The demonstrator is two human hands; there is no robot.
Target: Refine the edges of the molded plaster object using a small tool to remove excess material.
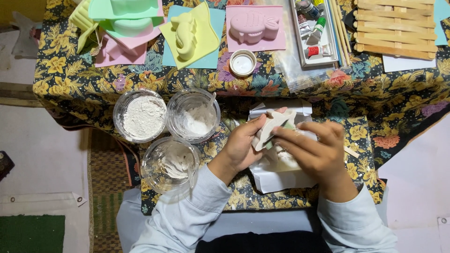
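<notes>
Head view: both hands meet mid-frame over a white paper sheet (pixel 281 178). Left hand (pixel 241 145) is clamped around a small white plaster cast figure (pixel 274 124), right hand (pixel 314 150) pinches its other side. Three clear plastic tubs of white powder (pixel 143 115) sit to the left.

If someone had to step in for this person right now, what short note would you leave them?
Left hand: holds a small white plaster cast over a sheet of white paper.
Right hand: fingers work on the cast with a thin dark tool.
Nearby: a tub of white powder, two clear tubs with white residue, a pink fish mould and a yellow mould above.
Done: the cast is out of its mould.
Left: it is unpainted; the paint tubes lie in their tray.
</notes>
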